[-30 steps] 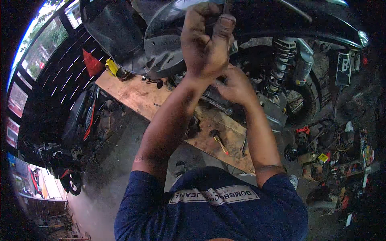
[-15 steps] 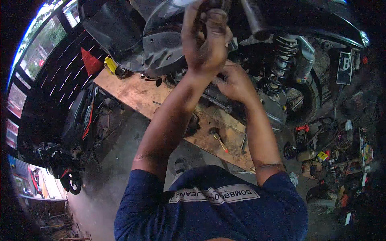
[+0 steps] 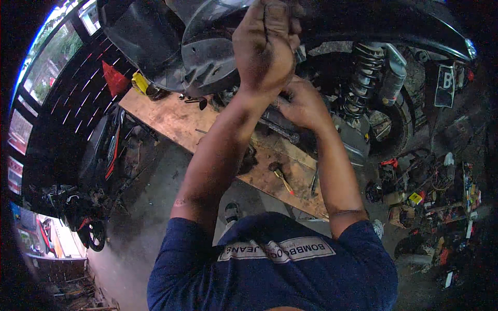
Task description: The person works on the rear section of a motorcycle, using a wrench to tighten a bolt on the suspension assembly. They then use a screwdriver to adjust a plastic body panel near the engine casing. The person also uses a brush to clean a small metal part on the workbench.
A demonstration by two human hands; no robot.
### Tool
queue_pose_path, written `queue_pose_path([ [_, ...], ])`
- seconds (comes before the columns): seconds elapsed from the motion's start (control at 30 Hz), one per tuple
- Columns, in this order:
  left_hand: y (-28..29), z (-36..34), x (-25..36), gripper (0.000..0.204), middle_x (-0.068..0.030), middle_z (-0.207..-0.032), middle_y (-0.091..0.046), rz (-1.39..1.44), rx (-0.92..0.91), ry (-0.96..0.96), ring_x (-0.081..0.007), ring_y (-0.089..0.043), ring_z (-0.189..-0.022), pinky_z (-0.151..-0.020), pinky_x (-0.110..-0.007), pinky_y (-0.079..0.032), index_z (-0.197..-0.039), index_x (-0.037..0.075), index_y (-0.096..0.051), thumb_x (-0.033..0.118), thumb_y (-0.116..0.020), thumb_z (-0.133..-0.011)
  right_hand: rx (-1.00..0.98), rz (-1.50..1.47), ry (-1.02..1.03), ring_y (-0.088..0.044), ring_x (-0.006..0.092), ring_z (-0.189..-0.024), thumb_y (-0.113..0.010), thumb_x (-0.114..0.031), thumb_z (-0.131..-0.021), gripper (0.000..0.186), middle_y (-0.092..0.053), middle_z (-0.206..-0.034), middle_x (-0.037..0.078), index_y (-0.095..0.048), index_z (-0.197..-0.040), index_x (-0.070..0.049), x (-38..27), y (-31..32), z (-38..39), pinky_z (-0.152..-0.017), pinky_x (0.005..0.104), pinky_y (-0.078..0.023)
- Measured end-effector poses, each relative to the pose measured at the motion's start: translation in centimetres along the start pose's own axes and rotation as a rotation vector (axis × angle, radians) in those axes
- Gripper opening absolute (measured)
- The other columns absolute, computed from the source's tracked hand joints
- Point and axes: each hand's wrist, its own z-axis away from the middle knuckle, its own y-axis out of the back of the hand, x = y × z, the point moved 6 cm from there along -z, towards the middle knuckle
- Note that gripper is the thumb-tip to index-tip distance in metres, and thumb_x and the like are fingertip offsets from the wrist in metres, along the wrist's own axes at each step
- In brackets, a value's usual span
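Scooter body, black and dusty, up on a plank.
Left hand fisted at 12 o'clock, contents hidden; right hand curled underneath, grip unclear.

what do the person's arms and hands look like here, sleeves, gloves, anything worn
Both forearms are bare, with no gloves, watch or rings showing on the left hand or the right hand. The short sleeves of a dark blue t-shirt end above the elbows. Both hands look smudged with dark workshop grime. A thin dark mark or band circles each upper arm just below the sleeve hem; which it is cannot be told.
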Motion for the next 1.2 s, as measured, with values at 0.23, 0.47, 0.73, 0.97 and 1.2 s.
queue_pose_path([
  [0.23, 0.1, -0.9, 0.7, 0.014, -0.0008, -0.077, -0.056, -0.091, -0.273, -0.336, -0.0076, -0.051, -0.055, -0.047, -0.024, -0.042, -0.106, 0.005, -0.055, 0.019, -0.053, -0.103, -0.046, 0.067, -0.029, -0.062, 0.0348, -0.106, -0.07, -0.041, -0.085, 0.042, -0.065, -0.111, 0.015, -0.07, -0.109, -0.007, -0.1, -0.3, -0.1, -0.091, 0.0447, -0.05],
  [0.47, -0.4, 0.3, 2.1, 0.012, -0.0014, -0.08, -0.056, -0.592, 0.07, -0.296, -0.007, -0.05, -0.055, -0.047, -0.023, -0.042, -0.104, 0.008, -0.053, 0.009, -0.063, -0.097, -0.024, 0.004, -0.037, -0.062, 0.0357, -0.104, -0.072, -0.04, -0.083, 0.042, -0.067, -0.109, 0.016, -0.071, -0.107, -0.005, -0.2, 0.2, -0.1, -0.09, 0.0441, -0.05],
  [0.73, 0.6, -0.2, -0.3, 0.027, -0.0066, -0.08, -0.057, 0.38, -0.106, 0.02, -0.0114, -0.05, -0.055, -0.045, -0.026, -0.044, -0.102, 0.001, -0.053, 0.028, -0.05, -0.104, -0.009, 0.022, -0.027, -0.062, 0.0356, -0.103, -0.073, -0.037, -0.082, 0.044, -0.067, -0.108, 0.017, -0.07, -0.106, -0.001, -0.5, 0.1, -0.2, -0.09, 0.0434, -0.05],
  [0.97, 1.9, -0.6, -1.0, 0.033, -0.0081, -0.084, -0.063, 0.125, -0.05, -0.051, -0.0117, -0.054, -0.054, -0.046, -0.025, -0.044, -0.108, 0.002, -0.057, 0.034, -0.051, -0.102, 0.006, 0.037, 0.017, -0.062, 0.0371, -0.101, -0.072, -0.036, -0.083, 0.04, -0.066, -0.106, 0.018, -0.07, -0.105, -0.003, 0.0, -0.1, -0.1, -0.088, 0.0449, -0.05],
  [1.2, 0.9, 0.9, 0.2, 0.029, -0.0076, -0.084, -0.06, -0.648, 0.144, -0.543, -0.0111, -0.055, -0.062, -0.05, -0.025, -0.048, -0.108, 0.0, -0.055, 0.028, -0.05, -0.103, -0.01, 0.009, -0.001, -0.062, 0.0378, -0.1, -0.071, -0.035, -0.084, 0.039, -0.066, -0.105, 0.018, -0.069, -0.108, -0.005, -0.4, 0.3, 0.2, -0.088, 0.0454, -0.05],
])
